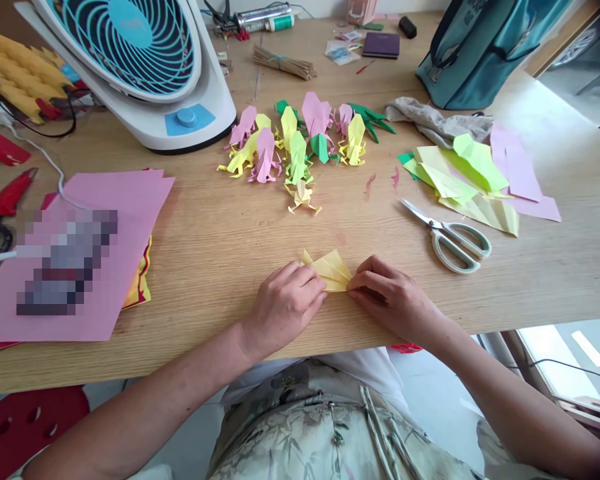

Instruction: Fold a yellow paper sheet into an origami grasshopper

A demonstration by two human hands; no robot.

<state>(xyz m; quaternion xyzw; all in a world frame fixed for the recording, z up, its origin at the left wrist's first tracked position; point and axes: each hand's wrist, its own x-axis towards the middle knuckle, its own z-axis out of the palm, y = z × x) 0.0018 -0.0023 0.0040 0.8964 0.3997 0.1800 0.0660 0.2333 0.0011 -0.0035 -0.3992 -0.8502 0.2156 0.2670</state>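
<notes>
The pale yellow origami piece (333,272) lies at the counter's (205,267) near edge, between the two hands, and looks only partly folded: creased flat layers and pointed corners show, but no shaped legs. The left hand (289,299) grips its left part with curled fingers; the right hand (391,289) pinches its right corner. Beyond them, a cluster of pink, yellow and green origami figures (297,157) seems finished, as does the small pale yellow origami frog (303,195) in front. Further folding and shaping appear left on the held piece.
</notes>
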